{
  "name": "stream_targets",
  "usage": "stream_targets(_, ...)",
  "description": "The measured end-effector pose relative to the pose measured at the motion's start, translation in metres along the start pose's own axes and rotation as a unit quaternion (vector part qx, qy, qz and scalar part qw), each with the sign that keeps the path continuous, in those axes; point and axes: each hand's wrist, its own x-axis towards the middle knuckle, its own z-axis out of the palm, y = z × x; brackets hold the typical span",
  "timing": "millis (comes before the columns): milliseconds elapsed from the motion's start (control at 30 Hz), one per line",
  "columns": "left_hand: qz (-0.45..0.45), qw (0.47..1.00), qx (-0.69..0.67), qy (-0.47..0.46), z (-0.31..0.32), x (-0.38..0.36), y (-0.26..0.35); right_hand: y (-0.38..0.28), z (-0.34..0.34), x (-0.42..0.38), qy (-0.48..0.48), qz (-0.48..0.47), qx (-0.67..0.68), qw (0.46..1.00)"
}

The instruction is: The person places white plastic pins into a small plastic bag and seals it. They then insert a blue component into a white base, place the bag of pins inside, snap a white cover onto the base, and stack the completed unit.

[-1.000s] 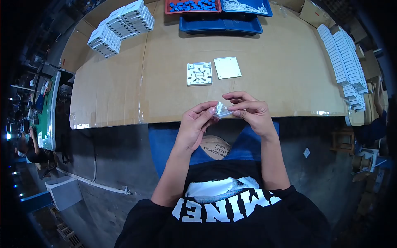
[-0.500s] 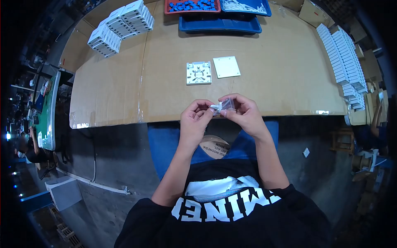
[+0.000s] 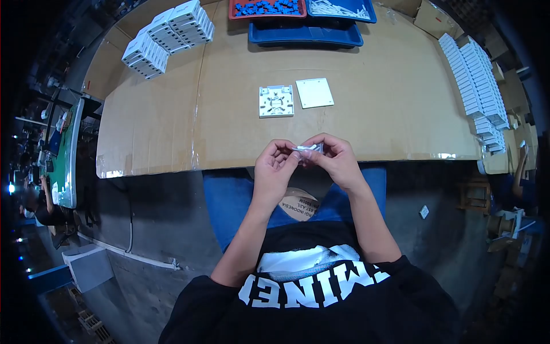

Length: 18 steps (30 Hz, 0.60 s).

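Observation:
A small clear plastic bag (image 3: 312, 148) with white bits in it is between my two hands, just over the table's front edge. My left hand (image 3: 277, 162) pinches the bag's left end between thumb and fingers. At the other end, my right hand (image 3: 335, 159) is closed on the same bag. Beyond my hands lies an open white square box base (image 3: 276, 102) with small fittings inside. To its right is a flat white square cover (image 3: 314, 93).
Stacks of white boxes (image 3: 168, 35) stand back left, more (image 3: 472, 80) at the right edge. A red tray (image 3: 267, 16) of blue parts, a blue tray (image 3: 342, 17) of white sticks and another blue tray (image 3: 305, 42) are at the back. A person (image 3: 48, 206) is at far left.
The bag has flattened and tilted between my fingers, and my right hand has come slightly closer to my left. The base and cover have not moved on the table.

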Motion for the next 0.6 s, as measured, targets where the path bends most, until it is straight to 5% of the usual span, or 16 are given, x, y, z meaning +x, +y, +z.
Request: stream_targets(600,0.007,0.999,-0.023,0.044,-0.0010,0.0010,-0.0014,-0.0043,0.0029,0.0002,0.060,-0.013,0.058,0.996)
